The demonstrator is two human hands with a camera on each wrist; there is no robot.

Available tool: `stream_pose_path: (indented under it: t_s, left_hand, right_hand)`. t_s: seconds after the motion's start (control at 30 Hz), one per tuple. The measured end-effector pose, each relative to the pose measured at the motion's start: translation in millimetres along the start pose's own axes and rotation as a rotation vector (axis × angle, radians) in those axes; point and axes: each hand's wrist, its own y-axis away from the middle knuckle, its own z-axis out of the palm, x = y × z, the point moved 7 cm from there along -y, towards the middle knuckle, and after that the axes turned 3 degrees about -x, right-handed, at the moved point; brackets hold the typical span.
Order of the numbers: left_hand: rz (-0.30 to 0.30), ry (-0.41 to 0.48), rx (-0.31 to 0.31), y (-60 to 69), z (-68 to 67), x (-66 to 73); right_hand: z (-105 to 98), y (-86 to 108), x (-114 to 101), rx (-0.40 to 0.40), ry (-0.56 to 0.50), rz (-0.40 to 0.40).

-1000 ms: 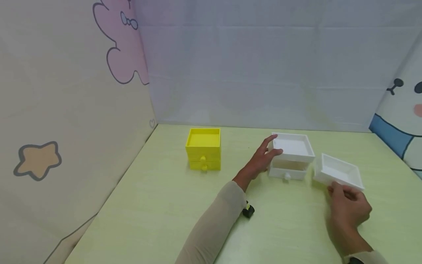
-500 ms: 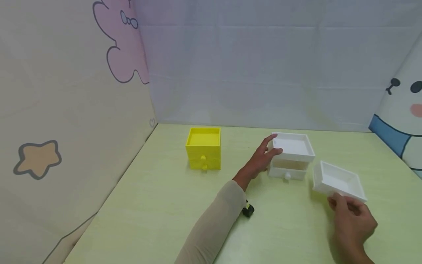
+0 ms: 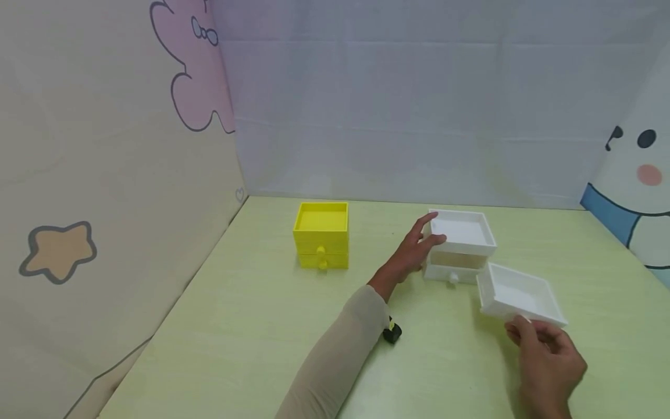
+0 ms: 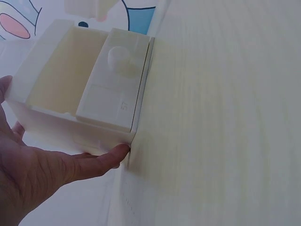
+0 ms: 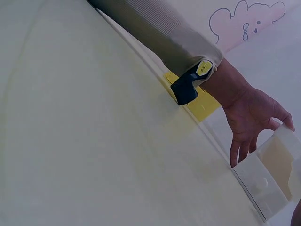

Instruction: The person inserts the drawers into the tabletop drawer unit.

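Note:
A white drawer cabinet stands right of the middle, its upper slot uncovered above a closed lower drawer with a round knob. My left hand rests along the cabinet's left side, thumb at the top edge and the other fingers fairly straight, as the left hand in the right wrist view also shows. In front of the cabinet and to its right is a loose white drawer, tilted and empty. My right hand pinches that drawer at its front; the fingers cover the knob area.
Left of the white cabinet stands a yellow drawer cabinet with a shallow tray top. Both are on a pale green table near the back cloth wall. A printed cloth wall bounds the left side.
My right hand has drawn the loose drawer toward me, then shifted it left, to in front of the cabinet's right side. The left hand stays against the cabinet.

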Motion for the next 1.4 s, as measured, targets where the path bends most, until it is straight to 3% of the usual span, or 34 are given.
stream_pose_path:
  t_s: [0.37, 0.8, 1.1, 1.4]
  left_hand:
    - [0.002, 0.009, -0.007, -0.8, 0.9, 1.3]
    - [-0.001, 0.015, 0.003, -2.7, 3.4, 1.3]
    - [-0.002, 0.010, 0.023, -2.0, -0.2, 2.5]
    - [-0.006, 0.001, 0.022, -0.8, -1.1, 3.1]
  right_hand:
    - [8, 7.0, 1, -0.055, 0.040, -0.023]
    - [35, 26.1, 3, -0.171, 0.121, -0.130]
    - [56, 31.5, 10, -0.209, 0.279, -0.202]
    - [69, 27.2, 9, -0.174, 0.495, -0.347]
